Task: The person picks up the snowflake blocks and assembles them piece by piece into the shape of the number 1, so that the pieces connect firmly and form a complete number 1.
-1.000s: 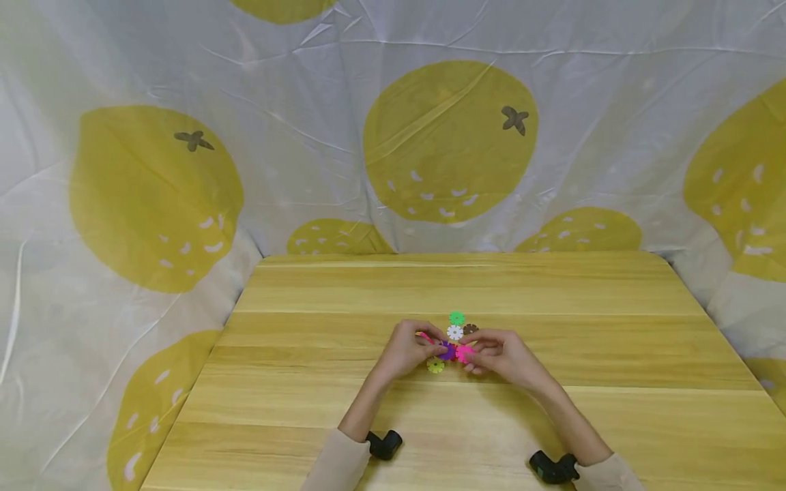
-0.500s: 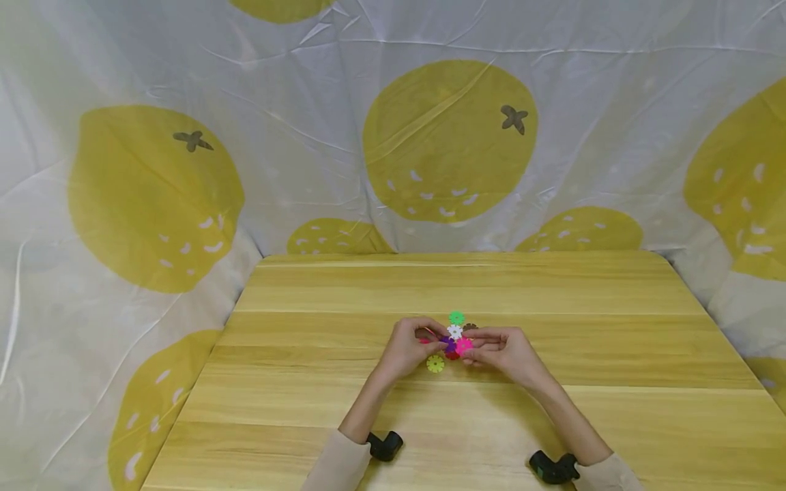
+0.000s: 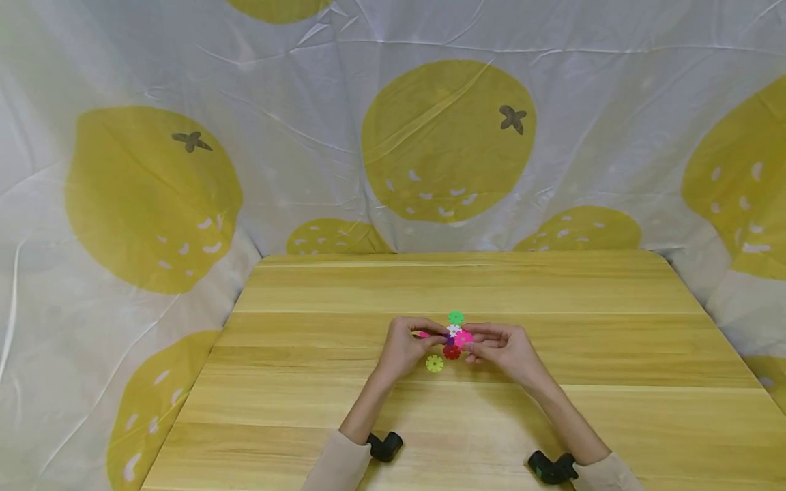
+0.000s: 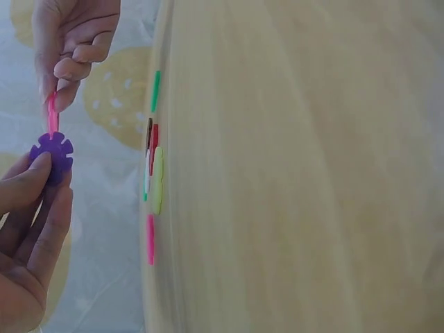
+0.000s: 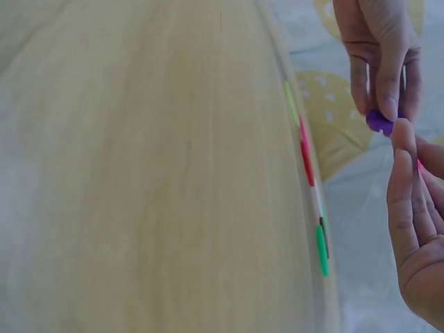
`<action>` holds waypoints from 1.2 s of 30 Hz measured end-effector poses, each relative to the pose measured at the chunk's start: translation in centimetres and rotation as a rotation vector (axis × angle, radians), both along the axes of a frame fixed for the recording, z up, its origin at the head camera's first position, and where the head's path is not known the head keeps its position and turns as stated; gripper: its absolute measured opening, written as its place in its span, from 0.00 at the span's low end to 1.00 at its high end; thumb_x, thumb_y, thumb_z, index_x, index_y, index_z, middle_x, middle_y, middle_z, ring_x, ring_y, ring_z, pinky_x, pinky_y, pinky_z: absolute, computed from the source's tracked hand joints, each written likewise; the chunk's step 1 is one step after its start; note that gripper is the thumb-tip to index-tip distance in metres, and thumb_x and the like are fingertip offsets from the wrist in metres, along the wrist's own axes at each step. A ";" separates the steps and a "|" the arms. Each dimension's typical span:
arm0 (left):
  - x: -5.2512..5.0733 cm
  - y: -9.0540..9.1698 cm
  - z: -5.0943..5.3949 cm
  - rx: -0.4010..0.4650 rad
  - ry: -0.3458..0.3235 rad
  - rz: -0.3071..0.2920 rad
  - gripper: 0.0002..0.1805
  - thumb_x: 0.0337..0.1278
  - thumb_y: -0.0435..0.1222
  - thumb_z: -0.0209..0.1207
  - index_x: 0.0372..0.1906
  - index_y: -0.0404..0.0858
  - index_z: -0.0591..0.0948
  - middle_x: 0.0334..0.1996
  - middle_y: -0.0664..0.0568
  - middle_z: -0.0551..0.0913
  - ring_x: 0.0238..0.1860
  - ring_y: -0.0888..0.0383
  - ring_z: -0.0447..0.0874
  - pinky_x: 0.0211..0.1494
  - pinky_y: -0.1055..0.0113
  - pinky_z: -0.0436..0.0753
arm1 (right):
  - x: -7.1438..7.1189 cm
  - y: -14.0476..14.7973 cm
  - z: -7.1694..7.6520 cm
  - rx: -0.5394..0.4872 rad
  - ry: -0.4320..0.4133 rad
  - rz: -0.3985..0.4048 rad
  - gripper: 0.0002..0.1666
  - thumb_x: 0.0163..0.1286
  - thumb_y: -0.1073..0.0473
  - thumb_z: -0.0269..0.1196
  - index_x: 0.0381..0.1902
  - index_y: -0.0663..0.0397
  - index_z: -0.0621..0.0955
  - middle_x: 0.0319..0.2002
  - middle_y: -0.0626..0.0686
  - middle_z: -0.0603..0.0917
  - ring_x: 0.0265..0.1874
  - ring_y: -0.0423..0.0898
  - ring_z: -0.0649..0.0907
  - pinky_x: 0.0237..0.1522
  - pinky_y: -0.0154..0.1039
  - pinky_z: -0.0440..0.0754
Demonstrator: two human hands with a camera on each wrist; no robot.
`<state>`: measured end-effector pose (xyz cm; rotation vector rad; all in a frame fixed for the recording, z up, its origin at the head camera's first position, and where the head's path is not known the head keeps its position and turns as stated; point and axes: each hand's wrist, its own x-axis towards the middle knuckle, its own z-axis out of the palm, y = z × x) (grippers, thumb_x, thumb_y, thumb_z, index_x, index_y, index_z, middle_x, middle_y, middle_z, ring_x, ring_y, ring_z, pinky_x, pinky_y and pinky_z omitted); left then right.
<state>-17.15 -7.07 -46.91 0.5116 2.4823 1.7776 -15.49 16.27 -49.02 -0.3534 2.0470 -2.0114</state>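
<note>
My left hand [image 3: 410, 346] pinches a purple notched disc [image 4: 53, 158] between thumb and fingers, above the table. Opposite it, my right hand [image 3: 505, 349] pinches a pink disc [image 3: 463, 339]. In the left wrist view the pink disc [image 4: 53, 114] stands edge-on and meets the purple disc's notched rim; how deep it sits in a slot I cannot tell. On the table near the hands lie a green disc [image 3: 456, 318], a white disc [image 3: 454, 331], a red disc [image 3: 452, 352] and a yellow disc [image 3: 434, 363]. Another pink disc [image 4: 150, 239] lies there too.
A brown disc [image 4: 148, 133] lies on the wooden table [image 3: 307, 409] among the others. Black devices [image 3: 385, 447] are at both wrists. Behind the table hangs a pale curtain [image 3: 295, 150] with yellow fruit prints.
The purple and pink discs have come together and risen away from me, leaving the red disc more in view. The purple disc has tilted; both hands keep their pinch.
</note>
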 end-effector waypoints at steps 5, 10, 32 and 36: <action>-0.1 0.1 -0.1 0.016 0.012 0.012 0.03 0.56 0.29 0.72 0.34 0.39 0.93 0.36 0.47 0.93 0.42 0.50 0.91 0.40 0.74 0.85 | 0.1 -0.2 -0.1 -0.005 -0.001 -0.004 0.27 0.72 0.65 0.67 0.65 0.74 0.77 0.47 0.72 0.87 0.33 0.48 0.92 0.44 0.51 0.90; -0.1 0.2 -0.2 0.047 0.045 0.002 0.03 0.56 0.29 0.72 0.34 0.38 0.93 0.36 0.46 0.93 0.43 0.49 0.91 0.42 0.75 0.84 | 0.2 -0.4 0.0 -0.015 0.012 -0.022 0.27 0.71 0.64 0.69 0.64 0.72 0.79 0.43 0.71 0.86 0.33 0.53 0.92 0.43 0.56 0.89; -0.1 0.2 -0.1 0.078 0.045 -0.001 0.04 0.56 0.26 0.71 0.34 0.36 0.93 0.36 0.45 0.93 0.40 0.55 0.93 0.44 0.64 0.90 | 0.5 -0.7 0.5 -0.044 0.028 -0.051 0.25 0.70 0.65 0.70 0.62 0.69 0.80 0.45 0.75 0.84 0.30 0.50 0.92 0.42 0.57 0.88; 0.0 0.1 0.1 0.081 0.063 -0.025 0.04 0.58 0.25 0.70 0.35 0.34 0.93 0.36 0.43 0.93 0.40 0.52 0.94 0.44 0.65 0.90 | 0.6 -0.7 0.5 -0.013 0.045 -0.046 0.25 0.70 0.63 0.69 0.63 0.67 0.81 0.44 0.72 0.86 0.30 0.53 0.92 0.41 0.54 0.90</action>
